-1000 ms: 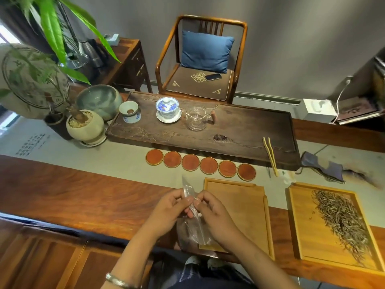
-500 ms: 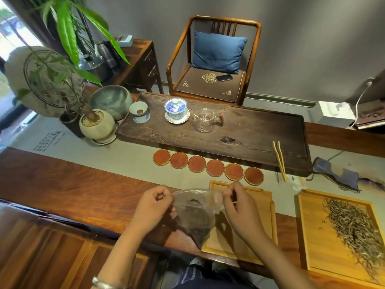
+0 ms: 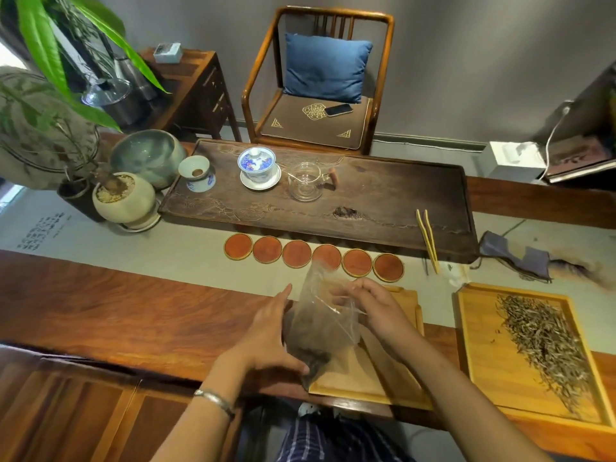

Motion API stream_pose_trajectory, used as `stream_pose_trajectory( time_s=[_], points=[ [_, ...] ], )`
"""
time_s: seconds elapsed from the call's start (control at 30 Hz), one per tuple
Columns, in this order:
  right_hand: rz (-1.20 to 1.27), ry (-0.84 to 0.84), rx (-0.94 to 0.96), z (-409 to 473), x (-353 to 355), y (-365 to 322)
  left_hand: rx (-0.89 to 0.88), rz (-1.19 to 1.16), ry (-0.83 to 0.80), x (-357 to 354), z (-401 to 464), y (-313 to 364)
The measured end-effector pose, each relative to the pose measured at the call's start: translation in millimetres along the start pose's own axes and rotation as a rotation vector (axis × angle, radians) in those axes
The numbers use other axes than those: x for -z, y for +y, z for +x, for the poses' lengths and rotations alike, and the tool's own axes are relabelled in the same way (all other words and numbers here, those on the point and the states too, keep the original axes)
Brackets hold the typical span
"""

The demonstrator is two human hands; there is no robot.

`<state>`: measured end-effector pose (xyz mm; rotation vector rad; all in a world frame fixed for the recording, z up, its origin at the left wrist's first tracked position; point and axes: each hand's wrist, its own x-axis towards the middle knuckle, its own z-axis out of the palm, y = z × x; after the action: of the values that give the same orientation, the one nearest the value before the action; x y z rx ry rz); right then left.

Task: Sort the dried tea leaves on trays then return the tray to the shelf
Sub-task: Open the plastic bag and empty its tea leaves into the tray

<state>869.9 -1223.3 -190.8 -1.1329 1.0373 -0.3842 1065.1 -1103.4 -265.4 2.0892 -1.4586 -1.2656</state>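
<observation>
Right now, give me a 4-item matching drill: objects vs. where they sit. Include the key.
Things:
1. phone
2. plastic bag
3. pale tea leaves
4. bamboo tongs

Places:
A. right edge of the dark tea board
B. on the right-hand tray
C. on the chair seat
D. held between both hands, over the near tray

Pairs: 1-C, 2-D, 3-B, 4-A
</observation>
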Motion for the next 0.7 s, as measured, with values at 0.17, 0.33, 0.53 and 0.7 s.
stream_pose_trajectory(
  time_s=[0.17,0.33,0.53,0.7],
  points=[
    [0.304,0.300,-0.199,5,22,22,-0.012,0.102,0.095,-27,18,-12],
    [0.283,0.380,-0.413,-14,26,84,0.002,0.035,0.199,-34,16,-19],
    [0.133,0.337,-0.318,-32,-9,122,0.053,-0.107,0.344,-45,-2,-18],
    [-0.038,0.180,-0.220,-35,-30,114,0.012,-0.254,0.435,-54,-18,-7]
  ],
)
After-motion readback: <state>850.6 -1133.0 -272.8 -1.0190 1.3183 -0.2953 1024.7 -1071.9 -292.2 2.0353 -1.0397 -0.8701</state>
